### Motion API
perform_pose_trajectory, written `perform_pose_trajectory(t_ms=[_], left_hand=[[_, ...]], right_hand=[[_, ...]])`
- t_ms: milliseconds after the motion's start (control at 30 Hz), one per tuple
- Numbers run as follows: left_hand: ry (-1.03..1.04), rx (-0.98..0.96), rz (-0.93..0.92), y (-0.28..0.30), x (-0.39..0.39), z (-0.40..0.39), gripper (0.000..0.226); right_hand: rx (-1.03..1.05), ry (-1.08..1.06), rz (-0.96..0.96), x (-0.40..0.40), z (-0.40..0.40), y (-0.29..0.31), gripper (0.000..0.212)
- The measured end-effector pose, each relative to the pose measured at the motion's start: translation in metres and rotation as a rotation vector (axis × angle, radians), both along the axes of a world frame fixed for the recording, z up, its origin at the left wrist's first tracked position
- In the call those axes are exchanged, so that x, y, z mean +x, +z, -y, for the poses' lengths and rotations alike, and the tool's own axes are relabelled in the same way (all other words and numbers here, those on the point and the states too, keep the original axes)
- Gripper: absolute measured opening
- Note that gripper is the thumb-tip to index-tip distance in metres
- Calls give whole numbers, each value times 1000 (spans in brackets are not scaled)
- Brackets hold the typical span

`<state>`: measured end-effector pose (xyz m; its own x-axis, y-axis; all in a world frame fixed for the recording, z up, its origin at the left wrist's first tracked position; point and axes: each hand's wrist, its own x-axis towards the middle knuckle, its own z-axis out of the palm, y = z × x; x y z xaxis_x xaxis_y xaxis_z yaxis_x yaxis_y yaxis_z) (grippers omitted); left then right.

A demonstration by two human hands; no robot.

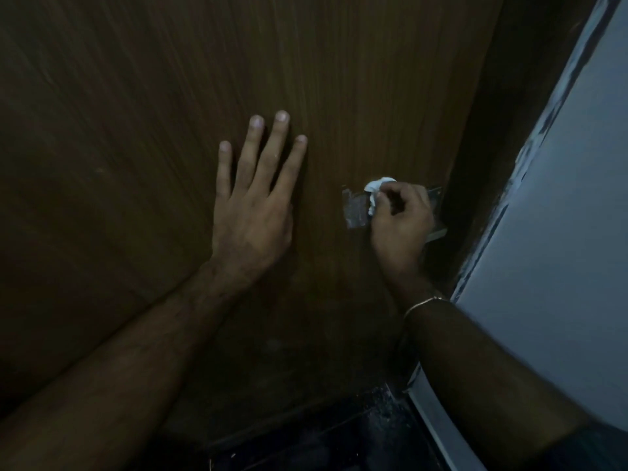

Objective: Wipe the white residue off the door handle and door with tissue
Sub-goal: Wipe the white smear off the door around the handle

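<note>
Head cam: my right hand (401, 215) scrunches the tissue (375, 192) on the door handle (353, 209), left hand (253, 202) flat on the door (136, 130). Handle's mid-wipe I'd guess; door probably still to do.

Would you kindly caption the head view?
Left hand braces the door; right hand rubs tissue on the handle.

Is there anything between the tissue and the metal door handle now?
Nothing visible. The right hand pinches the crumpled tissue directly against the door handle. The left hand lies flat on the door, apart from it.
</note>
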<state>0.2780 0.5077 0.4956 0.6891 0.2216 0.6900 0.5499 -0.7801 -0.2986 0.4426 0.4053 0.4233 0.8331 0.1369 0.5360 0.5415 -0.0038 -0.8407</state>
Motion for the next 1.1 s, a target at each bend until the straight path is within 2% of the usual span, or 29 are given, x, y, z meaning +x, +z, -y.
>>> perform_pose_trajectory(t_ms=[67,167,200,300,333,400,467,500,633,867,1000,1100], left_hand=[[2,4,11,-2,2,0,85],[16,19,32,-4,3,0,85],[17,26,33,-5,3,-1,85],[14,28,11,-4,2,-4,85],[13,27,7,-4,2,-4,84],[12,27,20,-4,3,-4,83],[16,35,40,-5,4,-3,82],[14,39,43,-6,4,-3,82],[11,44,17,-5,3,-7,86],[12,36,22,-5,4,-5,84],[11,22,17,-6,4,-4,85],[14,17,19,-4,3,-4,85]], right_hand=[[-21,27,101,-16,-11,3,12],[-111,203,285,-35,-18,1,14],[-86,189,265,-31,-16,1,13],[123,-7,-25,-9,-11,12,14],[147,-34,-62,-9,-11,14,14],[64,29,48,-29,-17,14,14],[-36,185,187,-52,-21,6,13],[-41,208,198,-54,-20,4,13],[144,23,-56,-30,-16,10,15],[-64,59,-9,-52,-10,-28,19],[-171,121,107,-65,-16,-44,28],[-182,35,21,-65,-18,-55,38]])
